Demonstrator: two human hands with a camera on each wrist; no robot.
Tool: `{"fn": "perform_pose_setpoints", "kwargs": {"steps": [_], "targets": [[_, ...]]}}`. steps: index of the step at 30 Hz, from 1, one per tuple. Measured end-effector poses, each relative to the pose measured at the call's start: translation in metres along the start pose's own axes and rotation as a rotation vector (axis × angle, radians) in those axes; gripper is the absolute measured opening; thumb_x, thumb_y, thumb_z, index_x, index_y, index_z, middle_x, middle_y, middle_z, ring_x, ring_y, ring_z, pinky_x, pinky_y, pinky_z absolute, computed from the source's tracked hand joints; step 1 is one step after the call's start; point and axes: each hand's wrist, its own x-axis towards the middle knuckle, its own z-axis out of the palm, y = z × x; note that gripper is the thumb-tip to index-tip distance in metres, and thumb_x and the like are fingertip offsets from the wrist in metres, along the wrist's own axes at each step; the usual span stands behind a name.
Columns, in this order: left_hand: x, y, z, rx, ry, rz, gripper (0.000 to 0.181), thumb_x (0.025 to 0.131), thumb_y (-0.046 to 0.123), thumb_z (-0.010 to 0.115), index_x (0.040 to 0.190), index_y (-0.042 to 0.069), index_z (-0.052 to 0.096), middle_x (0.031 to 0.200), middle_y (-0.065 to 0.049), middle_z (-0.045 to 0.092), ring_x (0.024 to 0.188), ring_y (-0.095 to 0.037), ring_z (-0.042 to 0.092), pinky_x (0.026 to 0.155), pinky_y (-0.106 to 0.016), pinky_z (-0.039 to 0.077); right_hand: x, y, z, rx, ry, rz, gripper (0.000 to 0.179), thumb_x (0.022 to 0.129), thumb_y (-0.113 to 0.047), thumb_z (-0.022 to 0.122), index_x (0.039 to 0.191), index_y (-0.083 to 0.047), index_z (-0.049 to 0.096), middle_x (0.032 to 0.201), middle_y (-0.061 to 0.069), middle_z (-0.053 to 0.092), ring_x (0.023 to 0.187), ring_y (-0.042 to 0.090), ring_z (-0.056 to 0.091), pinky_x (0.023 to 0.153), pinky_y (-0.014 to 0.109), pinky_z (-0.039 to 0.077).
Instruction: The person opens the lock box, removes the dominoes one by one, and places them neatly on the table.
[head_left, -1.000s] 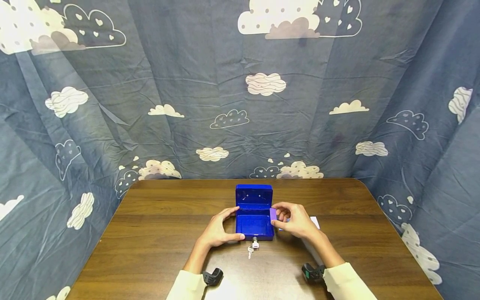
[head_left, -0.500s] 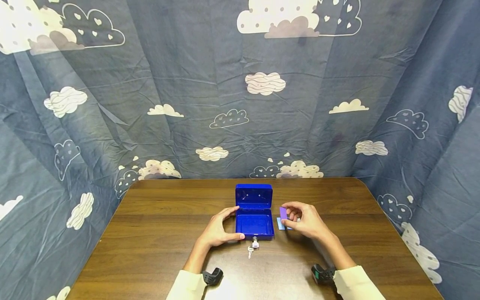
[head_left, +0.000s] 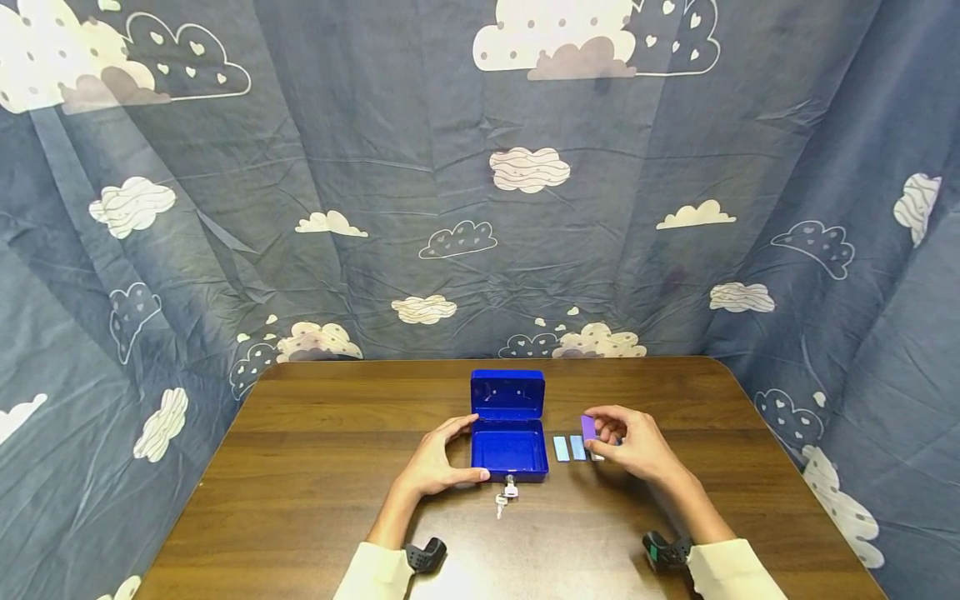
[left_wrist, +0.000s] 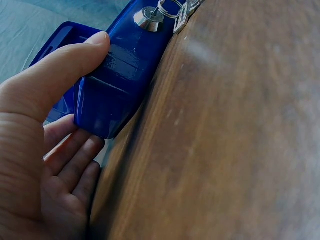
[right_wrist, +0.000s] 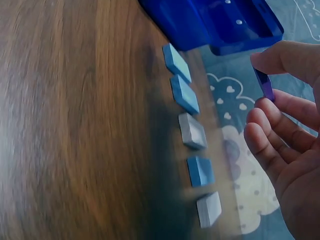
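My left hand (head_left: 433,460) grips the left side of an open blue cash box (head_left: 525,477), thumb at the front wall and fingers toward the back corner. The lid (head_left: 507,392) stands raised. In the front lock sits a key, with a second key (head_left: 501,503) hanging from its ring. To the right of the box, my right hand (head_left: 633,442) pinches a thin purple rectangular block (head_left: 588,427) between thumb and fingers, held above the table. Below it lies a row of similar blocks, among them a light blue one (right_wrist: 177,63) and a blue one (right_wrist: 185,94).
Further along the row lie a white block (right_wrist: 192,131), another blue block (right_wrist: 200,171) and another white block (right_wrist: 209,210), partly hidden by my right hand in the head view. A wooden table (head_left: 337,433) carries everything, with a cloud-patterned curtain (head_left: 420,275) behind it.
My right hand has moved right with the purple block, from the box's right edge to above the row, uncovering the light blue and blue blocks. The left hand keeps its place on the box.
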Motion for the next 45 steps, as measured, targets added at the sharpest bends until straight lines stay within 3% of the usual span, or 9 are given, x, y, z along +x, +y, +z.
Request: {"fn": "perform_pose_setpoints", "kwargs": {"steps": [10, 18, 28, 45], "targets": [[0.000, -0.001, 0.001, -0.013, -0.015, -0.031, 0.094, 0.071, 0.037, 0.094, 0.151, 0.011, 0.051, 0.142, -0.009, 0.063, 0.129, -0.027, 0.061, 0.112, -0.048, 0.048, -0.011, 0.016, -0.012, -0.077, 0.021, 0.031, 0.039, 0.078, -0.008, 0.087, 0.114, -0.003, 0.073, 0.088, 0.004, 0.070, 0.071, 0.021, 0.063, 0.059, 0.026, 0.055], [0.001, -0.004, 0.001, 0.019, -0.007, -0.026, 0.095, 0.071, 0.037, 0.094, 0.151, 0.012, 0.051, 0.140, -0.006, 0.064, 0.128, -0.024, 0.062, 0.112, -0.043, 0.049, -0.022, 0.025, -0.023, -0.127, 0.027, 0.049, 0.040, 0.079, -0.011, 0.087, 0.116, -0.003, 0.073, 0.088, 0.006, 0.067, 0.072, 0.017, 0.059, 0.057, 0.023, 0.050], [0.000, -0.003, 0.001, 0.011, -0.006, -0.019, 0.095, 0.071, 0.038, 0.094, 0.151, 0.012, 0.051, 0.141, -0.007, 0.063, 0.129, -0.026, 0.062, 0.112, -0.044, 0.049, -0.034, 0.035, -0.032, -0.153, 0.022, 0.059, 0.042, 0.079, -0.009, 0.085, 0.118, -0.001, 0.073, 0.087, 0.005, 0.063, 0.073, 0.016, 0.055, 0.057, 0.018, 0.042], [0.000, -0.002, 0.001, 0.003, -0.010, -0.032, 0.094, 0.071, 0.039, 0.094, 0.151, 0.013, 0.051, 0.143, -0.006, 0.062, 0.130, -0.025, 0.061, 0.112, -0.046, 0.048, -0.045, 0.064, -0.045, -0.223, 0.020, 0.097, 0.046, 0.080, -0.005, 0.084, 0.124, 0.002, 0.070, 0.092, 0.005, 0.064, 0.075, 0.011, 0.055, 0.059, 0.019, 0.044]]}}
